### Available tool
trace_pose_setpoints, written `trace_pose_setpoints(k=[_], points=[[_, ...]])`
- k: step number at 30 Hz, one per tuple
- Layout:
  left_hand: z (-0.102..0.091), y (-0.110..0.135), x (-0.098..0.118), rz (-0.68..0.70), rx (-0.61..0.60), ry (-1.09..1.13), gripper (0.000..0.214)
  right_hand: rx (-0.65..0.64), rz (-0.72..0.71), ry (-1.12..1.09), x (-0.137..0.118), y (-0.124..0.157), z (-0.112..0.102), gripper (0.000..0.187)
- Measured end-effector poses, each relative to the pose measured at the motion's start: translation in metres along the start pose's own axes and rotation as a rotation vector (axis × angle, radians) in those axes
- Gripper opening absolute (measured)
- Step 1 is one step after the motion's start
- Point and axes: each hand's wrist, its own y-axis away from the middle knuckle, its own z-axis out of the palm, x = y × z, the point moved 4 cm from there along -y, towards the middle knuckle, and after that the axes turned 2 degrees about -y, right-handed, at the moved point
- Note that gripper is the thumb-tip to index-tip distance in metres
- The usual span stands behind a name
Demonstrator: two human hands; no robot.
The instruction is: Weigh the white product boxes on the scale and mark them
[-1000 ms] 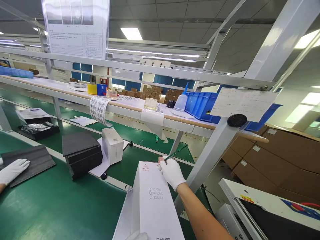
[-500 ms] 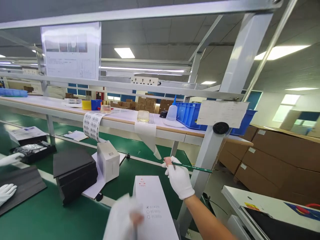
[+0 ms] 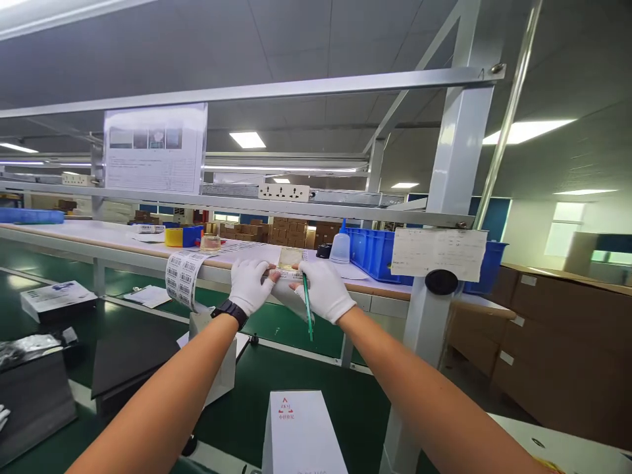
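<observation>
Both my hands wear white gloves and are raised to the front edge of the upper shelf [image 3: 89,247]. My left hand [image 3: 250,284] pinches the white label strip [image 3: 284,273] that hangs over the shelf edge below a small clear container [image 3: 290,257]. My right hand [image 3: 323,289] touches the same strip and holds a green pencil [image 3: 307,309] pointing down. A tall white box [image 3: 299,431] with a red logo stands below on the green belt [image 3: 316,375].
A sheet of barcode labels [image 3: 180,280] hangs to the left. A squeeze bottle [image 3: 340,247] and blue bin [image 3: 375,250] sit on the shelf at right. A white frame post [image 3: 439,309] rises at right. Black foam stacks [image 3: 123,352] and a small white box [image 3: 224,362] lie on the belt.
Both hands rose from the white box to the shelf edge. My left hand let go of the box and took the label strip. The pencil swung to point down. The view tilted up.
</observation>
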Motion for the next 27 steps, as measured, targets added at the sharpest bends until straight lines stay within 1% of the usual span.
trace_pose_setpoints(k=[3, 6, 7, 8, 10, 12, 14, 16, 17, 18, 19, 20, 21, 23, 24, 25, 26, 27], points=[[-0.001, 0.004, -0.007, 0.035, 0.016, 0.088, 0.026, -0.073, 0.033, 0.089, -0.004, -0.012, 0.007, 0.029], [-0.002, 0.004, -0.01, 0.037, 0.022, 0.108, 0.027, -0.081, -0.01, 0.191, -0.011, -0.015, 0.012, 0.014], [-0.002, 0.004, -0.01, 0.031, 0.021, 0.107, 0.027, -0.065, -0.041, 0.218, -0.013, -0.014, 0.014, 0.013], [-0.001, 0.004, -0.009, 0.025, 0.02, 0.105, 0.028, -0.038, -0.076, 0.237, -0.015, -0.013, 0.014, 0.015], [-0.001, 0.006, -0.007, 0.009, 0.016, 0.1, 0.028, 0.04, -0.144, 0.256, -0.017, -0.011, 0.014, 0.019], [-0.002, 0.005, -0.006, -0.001, -0.009, 0.089, 0.034, 0.114, -0.214, 0.253, -0.02, -0.008, 0.014, 0.018], [-0.006, 0.0, -0.007, 0.0, -0.059, 0.072, 0.047, 0.171, -0.286, 0.206, -0.027, -0.001, 0.012, 0.019], [-0.011, -0.003, -0.009, 0.04, -0.134, 0.069, 0.064, 0.224, -0.31, 0.048, -0.037, 0.017, 0.009, 0.024], [-0.015, -0.002, -0.01, 0.071, -0.165, 0.075, 0.072, 0.245, -0.275, -0.076, -0.042, 0.031, 0.007, 0.025], [-0.02, 0.004, -0.01, 0.1, -0.184, 0.086, 0.077, 0.259, -0.198, -0.218, -0.044, 0.048, 0.005, 0.025], [-0.025, 0.015, -0.009, 0.115, -0.186, 0.102, 0.079, 0.26, -0.08, -0.364, -0.045, 0.069, 0.004, 0.024], [-0.031, 0.033, -0.005, 0.11, -0.173, 0.123, 0.078, 0.249, 0.069, -0.499, -0.043, 0.092, 0.005, 0.023], [-0.038, 0.057, 0.001, 0.082, -0.155, 0.153, 0.074, 0.223, 0.231, -0.611, -0.04, 0.117, 0.007, 0.024], [-0.055, 0.123, 0.025, -0.006, -0.126, 0.251, 0.062, 0.166, 0.547, -0.748, -0.03, 0.171, 0.012, 0.03], [-0.064, 0.161, 0.042, -0.038, -0.146, 0.324, 0.057, 0.141, 0.68, -0.785, -0.025, 0.195, 0.014, 0.032], [-0.074, 0.198, 0.061, -0.047, -0.142, 0.397, 0.056, 0.12, 0.794, -0.809, -0.019, 0.216, 0.016, 0.033], [-0.084, 0.234, 0.081, -0.023, -0.159, 0.43, 0.054, 0.102, 0.89, -0.828, -0.014, 0.233, 0.017, 0.033], [-0.092, 0.266, 0.101, 0.001, -0.175, 0.451, 0.051, 0.081, 0.966, -0.852, -0.01, 0.245, 0.019, 0.033]])
